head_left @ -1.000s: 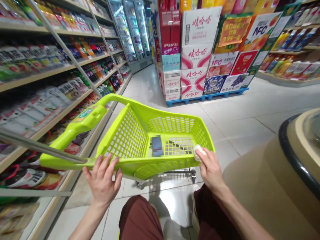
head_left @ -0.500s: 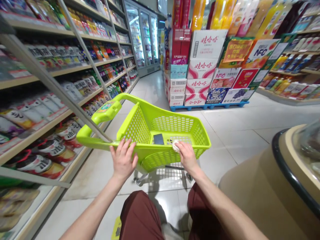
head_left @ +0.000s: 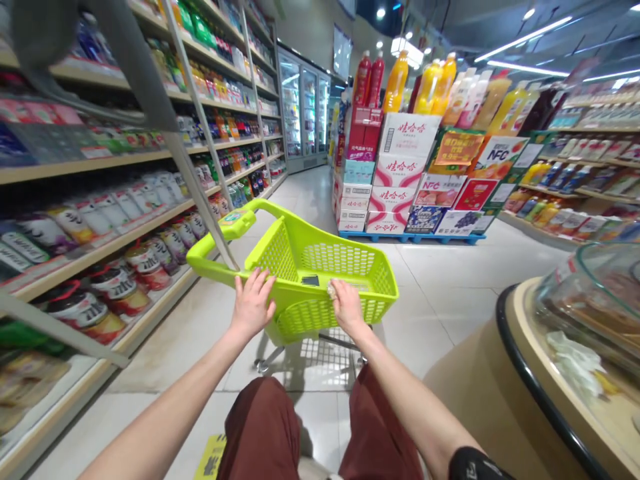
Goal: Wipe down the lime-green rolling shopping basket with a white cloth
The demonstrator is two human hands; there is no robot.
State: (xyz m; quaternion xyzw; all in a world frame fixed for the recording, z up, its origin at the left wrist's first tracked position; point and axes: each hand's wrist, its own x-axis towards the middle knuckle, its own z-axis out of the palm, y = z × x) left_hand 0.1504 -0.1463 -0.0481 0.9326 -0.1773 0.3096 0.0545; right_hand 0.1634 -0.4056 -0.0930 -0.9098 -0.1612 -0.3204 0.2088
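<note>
A lime-green plastic shopping cart stands in front of me, its perforated basket toward the right and its handle at the left. My left hand lies on the basket's near rim with the fingers spread, holding nothing. Farther right on that rim, my right hand is closed on a crumpled white cloth, mostly hidden under the fingers; it could be a tissue. On the basket floor lies a small dark rectangle. A grey metal pole slants down from the upper left to the cart, ending near my left hand.
Drink shelves run along the left. Stacked drink cartons topped with bottles stand on a blue pallet ahead. A rounded beige counter with a black edge is close on my right. Glass-door fridges stand at the back.
The view has tilted up, showing more ceiling, and the cart appears smaller. My right hand with the cloth has shifted slightly left along the rim. My left hand remains on the rim.
</note>
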